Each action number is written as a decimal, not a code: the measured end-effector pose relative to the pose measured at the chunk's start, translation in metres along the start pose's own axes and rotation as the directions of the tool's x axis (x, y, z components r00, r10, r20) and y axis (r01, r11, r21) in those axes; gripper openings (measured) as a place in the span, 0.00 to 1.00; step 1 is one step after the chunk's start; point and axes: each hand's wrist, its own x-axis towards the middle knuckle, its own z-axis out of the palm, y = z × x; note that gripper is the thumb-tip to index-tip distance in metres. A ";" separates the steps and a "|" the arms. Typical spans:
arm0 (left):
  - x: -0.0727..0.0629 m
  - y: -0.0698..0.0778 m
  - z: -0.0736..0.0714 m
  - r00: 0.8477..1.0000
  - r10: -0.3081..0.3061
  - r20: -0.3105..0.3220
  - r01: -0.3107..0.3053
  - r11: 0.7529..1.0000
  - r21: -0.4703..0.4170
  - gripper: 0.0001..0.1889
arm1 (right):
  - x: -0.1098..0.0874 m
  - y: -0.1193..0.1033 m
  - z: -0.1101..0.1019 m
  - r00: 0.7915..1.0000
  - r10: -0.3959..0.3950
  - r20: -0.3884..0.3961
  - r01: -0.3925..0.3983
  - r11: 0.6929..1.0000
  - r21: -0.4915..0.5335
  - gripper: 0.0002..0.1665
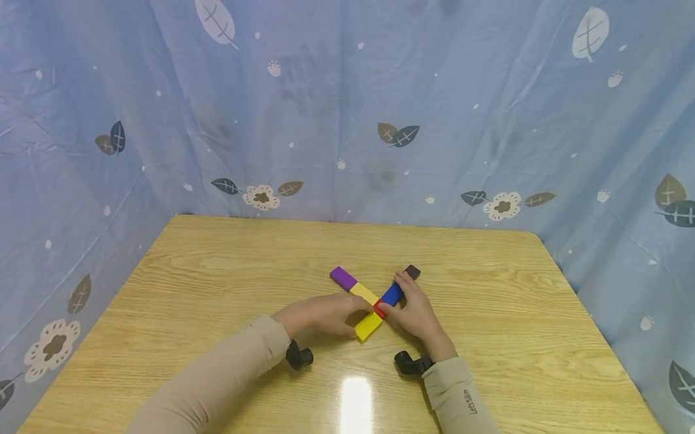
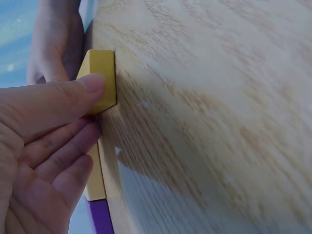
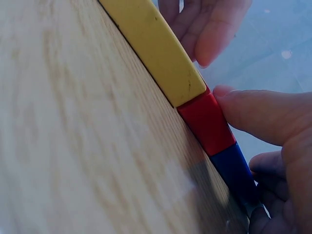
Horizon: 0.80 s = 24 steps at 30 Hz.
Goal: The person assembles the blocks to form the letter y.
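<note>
Coloured blocks lie in two joined rows on the table. One row holds a yellow block, a red block, a blue block and a dark block. A paler yellow block and a purple block branch off toward the far left. My left hand pinches the near yellow block, its thumb on the end face in the left wrist view. My right hand grips over the row, thumb touching the red block and fingers along the blue block.
The wooden table extends around the blocks on all sides. A blue patterned curtain hangs behind its far edge and along both sides. Black wrist straps are on both wrists. A bright reflection lies on the tabletop near the front.
</note>
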 end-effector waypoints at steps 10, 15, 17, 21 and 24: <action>0.000 0.001 0.002 0.999 0.032 -0.021 -0.031 0.999 0.043 0.28 | -0.001 0.000 0.001 1.000 -0.007 -0.004 0.007 1.000 -0.008 0.46; 0.000 0.002 0.003 0.998 0.053 -0.014 -0.052 0.995 0.090 0.28 | 0.000 0.000 0.002 1.000 -0.009 -0.004 0.008 1.000 -0.011 0.45; 0.000 0.002 0.003 0.998 0.056 -0.009 -0.054 0.993 0.105 0.28 | 0.000 0.000 0.002 1.000 -0.010 -0.004 0.010 1.000 -0.011 0.46; 0.001 0.003 0.002 0.999 0.054 -0.003 -0.054 0.991 0.126 0.28 | 0.000 0.000 0.001 1.000 -0.018 -0.007 0.018 1.000 -0.011 0.46; 0.001 0.002 0.002 0.999 0.054 -0.002 -0.054 0.989 0.141 0.28 | 0.000 0.000 0.000 1.000 -0.027 -0.013 0.027 1.000 -0.015 0.46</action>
